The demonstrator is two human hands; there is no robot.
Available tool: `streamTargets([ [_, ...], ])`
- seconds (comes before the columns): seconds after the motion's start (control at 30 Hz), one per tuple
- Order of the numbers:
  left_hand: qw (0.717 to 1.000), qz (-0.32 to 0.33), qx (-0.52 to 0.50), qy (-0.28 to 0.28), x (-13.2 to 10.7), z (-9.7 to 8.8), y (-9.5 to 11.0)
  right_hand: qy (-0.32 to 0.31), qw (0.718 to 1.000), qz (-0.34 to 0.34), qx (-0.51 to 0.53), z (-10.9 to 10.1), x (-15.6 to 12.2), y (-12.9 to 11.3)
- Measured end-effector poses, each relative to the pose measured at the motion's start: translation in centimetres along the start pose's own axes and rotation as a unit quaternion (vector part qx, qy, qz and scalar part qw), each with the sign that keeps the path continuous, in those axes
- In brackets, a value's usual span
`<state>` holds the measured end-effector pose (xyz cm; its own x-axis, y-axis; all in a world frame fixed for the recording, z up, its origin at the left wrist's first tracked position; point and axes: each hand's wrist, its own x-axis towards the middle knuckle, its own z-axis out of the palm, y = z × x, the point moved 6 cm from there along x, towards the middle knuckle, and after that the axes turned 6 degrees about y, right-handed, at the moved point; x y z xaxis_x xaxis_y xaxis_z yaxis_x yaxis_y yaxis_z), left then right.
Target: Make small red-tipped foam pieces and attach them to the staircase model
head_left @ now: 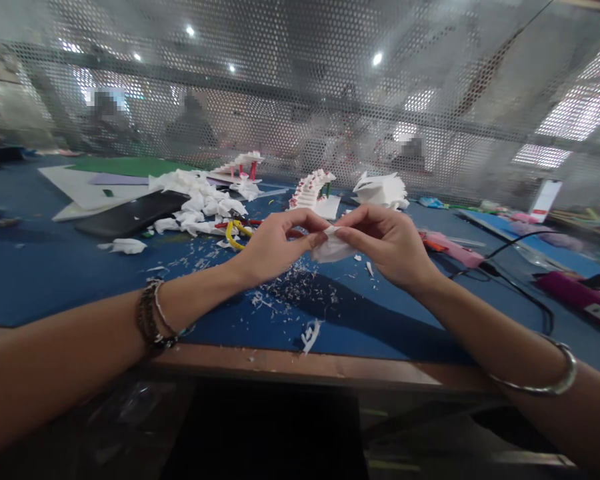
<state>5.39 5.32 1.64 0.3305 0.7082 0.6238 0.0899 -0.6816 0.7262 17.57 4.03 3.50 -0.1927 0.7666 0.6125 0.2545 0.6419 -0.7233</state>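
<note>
Between my two hands, above the blue table top, is a small piece of white tissue paper (pixel 331 249). My left hand (pixel 281 245) pinches its left edge with thumb and fingertips. The right side of the paper is pinched the same way by my right hand (pixel 386 241). Below lie many tiny white paper shreds (pixel 300 287) and a torn paper strip (pixel 310 336). Pliers with a yellow handle (pixel 234 235) rest just behind my left hand. A pile of crumpled white paper (pixel 200 200) spreads to the left of them.
Two small white stair models (pixel 307 190) stand toward the back, near a stack of white paper (pixel 380 190). A black phone-like slab (pixel 130 215) lies left. On the right are a pink glue gun (pixel 453 248), its black cable and a purple power strip (pixel 577 300). Perforated metal mesh (pixel 300 87) rises behind.
</note>
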Motion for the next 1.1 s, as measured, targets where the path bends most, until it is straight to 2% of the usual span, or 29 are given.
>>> streamTargets([
  [0.1, 1.000, -0.004, 0.003, 0.012, 0.0, -0.2, 0.0, 0.003, 1.000, -0.015, -0.004, 0.0, -0.1, -0.3],
  [0.3, 0.996, 0.023, 0.028, 0.077, 0.0, -0.9, 0.1, 0.004, 0.997, -0.052, -0.049, 0.1, -0.4, -0.9],
  [0.43, 0.997, 0.032, -0.005, 0.073, -0.1, -0.7, 0.0, 0.000, 0.996, -0.073, -0.056, 0.2, -0.5, -1.0],
  [0.8, 0.996, 0.003, -0.076, 0.046, -0.4, -0.1, 0.3, -0.032, 0.990, -0.131, -0.046, 0.4, -0.6, -1.7],
  [1.0, 0.997, -0.008, -0.074, 0.025, -0.5, 0.1, 0.6, -0.024, 0.988, -0.137, -0.065, 0.2, -0.6, -1.9],
  [1.1, 0.998, 0.016, -0.052, 0.020, -0.4, -0.1, 0.8, -0.024, 0.989, -0.126, -0.078, 0.3, -0.6, -1.8],
])
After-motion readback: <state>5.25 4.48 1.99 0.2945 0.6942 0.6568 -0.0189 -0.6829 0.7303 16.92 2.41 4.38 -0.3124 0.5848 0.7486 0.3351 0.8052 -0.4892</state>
